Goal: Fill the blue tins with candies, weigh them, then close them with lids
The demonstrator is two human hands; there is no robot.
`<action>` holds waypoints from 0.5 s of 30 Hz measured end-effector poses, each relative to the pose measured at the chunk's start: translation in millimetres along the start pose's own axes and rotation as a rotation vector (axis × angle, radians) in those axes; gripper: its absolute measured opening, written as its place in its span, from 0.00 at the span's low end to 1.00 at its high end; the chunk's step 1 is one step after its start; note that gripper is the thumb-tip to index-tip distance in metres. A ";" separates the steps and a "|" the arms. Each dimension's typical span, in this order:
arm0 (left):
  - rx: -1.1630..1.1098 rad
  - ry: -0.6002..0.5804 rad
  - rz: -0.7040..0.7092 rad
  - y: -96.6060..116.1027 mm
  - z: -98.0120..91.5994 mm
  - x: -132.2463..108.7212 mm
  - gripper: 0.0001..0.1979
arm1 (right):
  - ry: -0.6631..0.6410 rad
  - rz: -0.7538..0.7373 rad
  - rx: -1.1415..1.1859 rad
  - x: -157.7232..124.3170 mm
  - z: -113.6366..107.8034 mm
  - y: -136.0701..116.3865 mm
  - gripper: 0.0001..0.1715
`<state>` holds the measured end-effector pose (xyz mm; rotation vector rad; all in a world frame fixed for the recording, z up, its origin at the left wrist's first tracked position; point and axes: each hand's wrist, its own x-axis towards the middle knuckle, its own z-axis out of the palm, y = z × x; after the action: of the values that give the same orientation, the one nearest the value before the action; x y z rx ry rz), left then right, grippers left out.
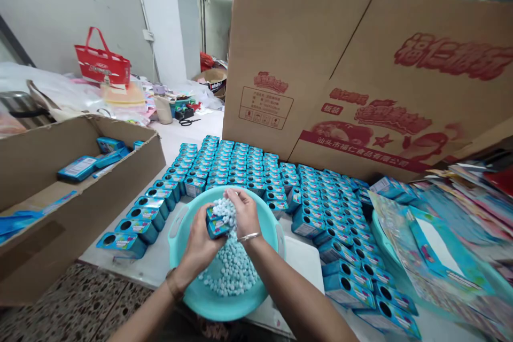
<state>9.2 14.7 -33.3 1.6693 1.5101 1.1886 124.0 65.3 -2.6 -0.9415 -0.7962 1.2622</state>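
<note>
A teal plastic basin (181,227) sits at the table's near edge, holding a heap of small pale-blue round candies (232,272). Above it my left hand (199,246) is closed around a small blue box (216,225). My right hand (244,212), with a bracelet on its wrist, is cupped over a clump of candies (224,209) right at the box's top. Rows of the same blue boxes (240,163), each with a round hole on top, stand on the white table behind and to both sides of the basin.
A large printed cardboard carton (360,69) stands upright behind the boxes. An open cardboard box (48,181) at left holds a few flat blue packs. Printed flat sheets (433,240) pile at right. A red bag (103,64) and clutter lie far left.
</note>
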 end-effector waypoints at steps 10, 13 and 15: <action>0.165 -0.058 0.122 -1.0 -10.9 7.7 0.32 | 0.034 0.103 0.102 -1.0 2.8 0.6 0.14; 0.159 -0.083 0.123 -1.1 -11.9 7.7 0.33 | 0.053 0.129 0.125 -1.6 1.6 -2.8 0.15; 0.145 -0.098 0.126 -1.6 -12.1 6.9 0.33 | 0.061 0.147 0.141 -1.6 0.8 -4.4 0.14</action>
<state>-2.6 20.0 -28.0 1.9154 1.4792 1.0657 124.9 63.7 1.7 -0.9320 -0.5908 1.3913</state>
